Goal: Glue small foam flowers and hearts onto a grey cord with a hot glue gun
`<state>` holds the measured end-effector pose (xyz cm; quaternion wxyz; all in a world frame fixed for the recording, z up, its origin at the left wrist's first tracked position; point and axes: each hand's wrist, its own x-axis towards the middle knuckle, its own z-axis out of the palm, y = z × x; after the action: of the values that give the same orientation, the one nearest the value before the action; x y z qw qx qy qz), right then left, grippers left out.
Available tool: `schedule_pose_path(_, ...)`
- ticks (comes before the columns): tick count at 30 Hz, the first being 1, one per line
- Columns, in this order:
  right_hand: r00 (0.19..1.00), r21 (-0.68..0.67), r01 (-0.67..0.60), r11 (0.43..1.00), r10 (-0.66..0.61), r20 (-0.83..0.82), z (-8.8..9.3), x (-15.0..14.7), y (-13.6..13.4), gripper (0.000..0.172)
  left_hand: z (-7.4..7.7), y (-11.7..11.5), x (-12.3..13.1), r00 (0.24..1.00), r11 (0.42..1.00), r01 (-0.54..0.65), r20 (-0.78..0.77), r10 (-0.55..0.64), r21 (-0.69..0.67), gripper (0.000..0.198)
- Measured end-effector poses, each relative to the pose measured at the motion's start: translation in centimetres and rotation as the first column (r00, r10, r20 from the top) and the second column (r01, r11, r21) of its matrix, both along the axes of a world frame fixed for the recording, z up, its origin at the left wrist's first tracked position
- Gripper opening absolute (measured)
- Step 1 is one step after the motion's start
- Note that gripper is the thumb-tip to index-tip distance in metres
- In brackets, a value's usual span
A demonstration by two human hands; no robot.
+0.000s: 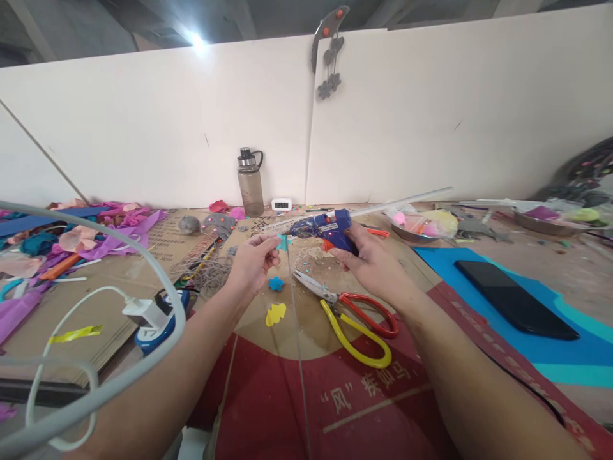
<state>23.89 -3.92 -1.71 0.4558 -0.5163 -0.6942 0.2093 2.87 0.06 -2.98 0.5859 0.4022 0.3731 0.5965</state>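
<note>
My right hand [371,255] grips a blue hot glue gun [330,225] with an orange trigger, its nozzle pointing left and a clear glue stick [407,201] jutting from its back. Between thumb and fingers, my left hand [255,259] pinches a small teal cut-out piece [283,242] close to the nozzle; whether the two touch I cannot tell. Below, on the cardboard, lie a blue flower-shaped piece [276,283] and a yellow scalloped piece [275,314]. Scissors [330,297] with one red and one yellow handle rest partly open beneath the glue gun.
A water bottle [250,185] and a small digital clock [281,204] stand by the white wall panel. At right, a black phone [514,297] lies on blue sheets. Colourful scraps [79,236], a power strip [160,326] and a pale cable [165,281] occupy the left.
</note>
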Motion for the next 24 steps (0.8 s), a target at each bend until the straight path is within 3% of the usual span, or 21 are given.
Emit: schedule_pose_path(24,0.998,-0.040,0.045,0.998,-0.043,0.051,0.18,-0.23,-0.26,0.047,0.03,0.00,-0.07,1.000,1.000,-0.002,-0.011,0.002,0.019,0.023)
